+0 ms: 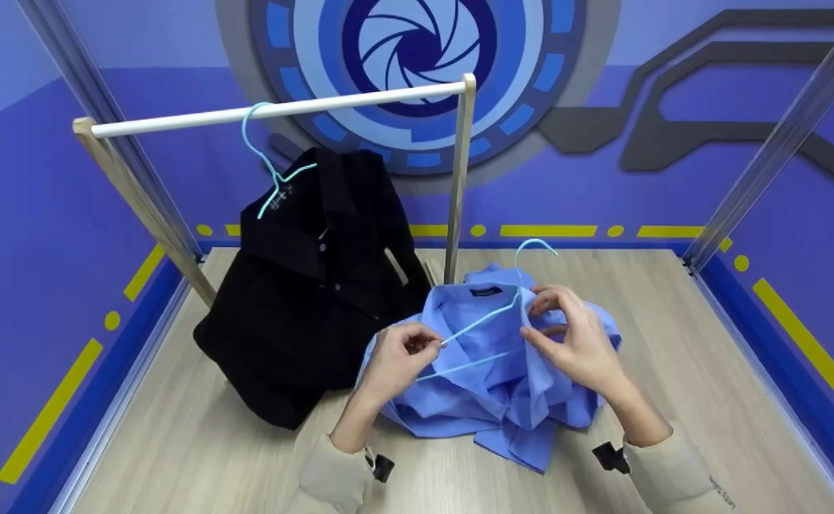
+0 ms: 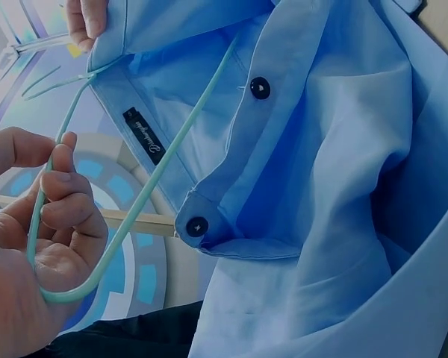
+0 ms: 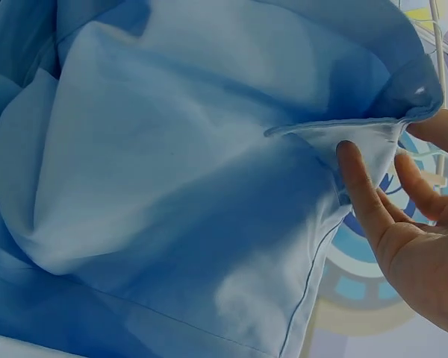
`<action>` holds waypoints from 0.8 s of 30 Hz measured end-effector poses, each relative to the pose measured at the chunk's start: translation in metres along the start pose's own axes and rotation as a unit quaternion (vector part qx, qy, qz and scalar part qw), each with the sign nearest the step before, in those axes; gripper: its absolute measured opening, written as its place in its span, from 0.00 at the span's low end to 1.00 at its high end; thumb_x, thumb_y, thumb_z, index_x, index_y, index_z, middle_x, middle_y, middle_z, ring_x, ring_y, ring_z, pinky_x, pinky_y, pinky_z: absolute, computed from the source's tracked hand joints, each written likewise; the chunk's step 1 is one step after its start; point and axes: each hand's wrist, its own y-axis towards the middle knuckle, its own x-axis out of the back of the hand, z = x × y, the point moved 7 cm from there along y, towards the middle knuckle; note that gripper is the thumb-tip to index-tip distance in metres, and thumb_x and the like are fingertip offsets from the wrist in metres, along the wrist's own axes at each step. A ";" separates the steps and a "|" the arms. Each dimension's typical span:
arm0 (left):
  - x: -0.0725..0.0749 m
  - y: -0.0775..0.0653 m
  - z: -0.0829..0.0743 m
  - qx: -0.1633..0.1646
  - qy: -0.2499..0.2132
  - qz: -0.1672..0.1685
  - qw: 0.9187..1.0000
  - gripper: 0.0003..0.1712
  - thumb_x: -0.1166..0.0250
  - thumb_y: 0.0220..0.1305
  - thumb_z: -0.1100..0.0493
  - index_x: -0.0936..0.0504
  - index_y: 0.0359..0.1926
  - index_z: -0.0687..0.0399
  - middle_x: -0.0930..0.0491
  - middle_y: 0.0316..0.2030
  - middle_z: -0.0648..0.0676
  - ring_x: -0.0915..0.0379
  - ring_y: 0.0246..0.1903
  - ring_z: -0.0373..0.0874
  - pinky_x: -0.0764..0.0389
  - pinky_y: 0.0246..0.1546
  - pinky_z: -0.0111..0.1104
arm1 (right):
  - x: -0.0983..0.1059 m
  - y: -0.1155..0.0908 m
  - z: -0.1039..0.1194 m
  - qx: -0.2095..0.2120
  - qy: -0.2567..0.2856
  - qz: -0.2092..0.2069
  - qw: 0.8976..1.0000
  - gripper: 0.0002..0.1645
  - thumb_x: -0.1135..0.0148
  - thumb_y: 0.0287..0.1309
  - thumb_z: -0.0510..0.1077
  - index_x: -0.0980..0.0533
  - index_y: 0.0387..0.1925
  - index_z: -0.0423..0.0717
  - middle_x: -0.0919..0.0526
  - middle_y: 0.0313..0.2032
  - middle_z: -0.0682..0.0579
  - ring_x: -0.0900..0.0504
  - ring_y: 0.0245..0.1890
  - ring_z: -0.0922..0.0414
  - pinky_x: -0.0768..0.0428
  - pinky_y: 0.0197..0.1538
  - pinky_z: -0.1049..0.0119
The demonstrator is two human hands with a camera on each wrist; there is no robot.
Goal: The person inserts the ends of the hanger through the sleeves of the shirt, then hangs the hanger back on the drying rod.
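Observation:
A light blue button shirt (image 1: pixel 453 410) lies bunched on the table, its collar raised and a dark label inside the neck. Partly inside its neck opening is a thin mint-green hanger (image 1: pixel 481 322), its hook standing above the collar. My left hand (image 1: pixel 401 357) pinches the hanger near its left end; the left wrist view shows the hanger's bent end (image 2: pixel 75 292) looping past the palm. At the right side of the collar, my right hand (image 1: pixel 580 346) holds the fabric between thumb and fingers. The shirt hides the hanger's right end.
Behind to the left stands a clothes rack with a white rod (image 1: pixel 360 101) and wooden legs. From it a black shirt (image 1: pixel 281 307) hangs on another mint-green hanger (image 1: pixel 253 135), its lower part reaching the table. Patterned blue wall panels (image 1: pixel 760 200) surround the wooden tabletop (image 1: pixel 717 400).

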 end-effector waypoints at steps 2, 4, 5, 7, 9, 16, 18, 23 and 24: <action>-0.001 0.000 -0.001 0.008 0.003 0.001 1.000 0.06 0.33 0.63 0.73 0.11 0.34 0.62 0.16 0.28 0.53 0.28 0.25 0.39 0.28 0.28 0.26 | 0.001 0.000 -0.001 -0.001 0.007 -0.006 1.000 0.23 0.31 0.56 0.23 0.26 0.53 0.25 0.20 0.50 0.32 0.17 0.42 0.40 0.15 0.38 0.67; -0.001 -0.002 -0.008 0.006 0.000 0.002 1.000 0.06 0.34 0.63 0.73 0.12 0.34 0.64 0.16 0.28 0.54 0.28 0.25 0.38 0.28 0.28 0.26 | 0.001 0.000 -0.003 0.004 0.014 -0.013 1.000 0.24 0.34 0.60 0.23 0.28 0.57 0.23 0.20 0.50 0.31 0.16 0.41 0.42 0.16 0.39 0.69; -0.001 -0.002 -0.008 0.006 0.000 0.002 1.000 0.06 0.34 0.63 0.73 0.12 0.34 0.64 0.16 0.27 0.53 0.28 0.25 0.38 0.28 0.28 0.26 | 0.001 0.000 -0.004 0.006 0.013 -0.016 1.000 0.23 0.36 0.61 0.23 0.28 0.58 0.23 0.20 0.50 0.31 0.16 0.41 0.43 0.16 0.39 0.70; -0.002 -0.002 -0.008 0.003 0.007 0.006 1.000 0.06 0.34 0.63 0.72 0.12 0.34 0.63 0.17 0.27 0.50 0.28 0.25 0.38 0.27 0.28 0.27 | 0.002 0.001 -0.006 0.014 0.006 -0.023 1.000 0.22 0.37 0.62 0.22 0.26 0.58 0.23 0.20 0.50 0.31 0.16 0.40 0.45 0.16 0.38 0.70; -0.003 -0.003 -0.008 -0.006 0.007 0.010 1.000 0.06 0.33 0.63 0.71 0.12 0.34 0.60 0.18 0.26 0.46 0.28 0.25 0.36 0.27 0.27 0.27 | 0.001 0.000 -0.015 0.017 0.000 -0.030 0.999 0.21 0.37 0.62 0.23 0.24 0.57 0.25 0.19 0.48 0.33 0.16 0.39 0.47 0.16 0.36 0.70; -0.009 -0.002 -0.005 -0.005 0.015 0.019 1.000 0.07 0.32 0.64 0.69 0.11 0.33 0.55 0.20 0.26 0.44 0.28 0.26 0.37 0.27 0.28 0.27 | 0.002 -0.003 -0.042 0.022 -0.021 -0.032 0.999 0.18 0.35 0.65 0.29 0.19 0.55 0.35 0.19 0.46 0.46 0.17 0.33 0.55 0.17 0.31 0.71; -0.009 -0.002 -0.006 -0.008 0.017 0.018 1.000 0.07 0.32 0.64 0.69 0.11 0.33 0.54 0.20 0.26 0.44 0.28 0.26 0.37 0.28 0.29 0.27 | 0.002 -0.002 -0.042 0.030 -0.042 -0.031 0.998 0.18 0.33 0.65 0.31 0.18 0.55 0.37 0.19 0.45 0.48 0.18 0.32 0.58 0.18 0.32 0.73; -0.012 -0.003 -0.009 -0.021 0.022 0.016 0.999 0.07 0.32 0.64 0.69 0.11 0.33 0.54 0.19 0.27 0.45 0.28 0.26 0.38 0.27 0.29 0.27 | 0.002 -0.001 -0.038 0.052 -0.095 -0.034 0.994 0.15 0.31 0.65 0.36 0.16 0.53 0.41 0.18 0.45 0.50 0.22 0.30 0.62 0.23 0.33 0.75; -0.013 -0.003 -0.010 -0.024 0.024 0.017 0.999 0.07 0.32 0.64 0.69 0.11 0.33 0.54 0.19 0.27 0.45 0.28 0.26 0.37 0.27 0.29 0.27 | 0.002 0.000 -0.037 0.055 -0.103 -0.037 0.992 0.14 0.31 0.65 0.37 0.15 0.52 0.41 0.17 0.45 0.50 0.23 0.28 0.62 0.24 0.32 0.75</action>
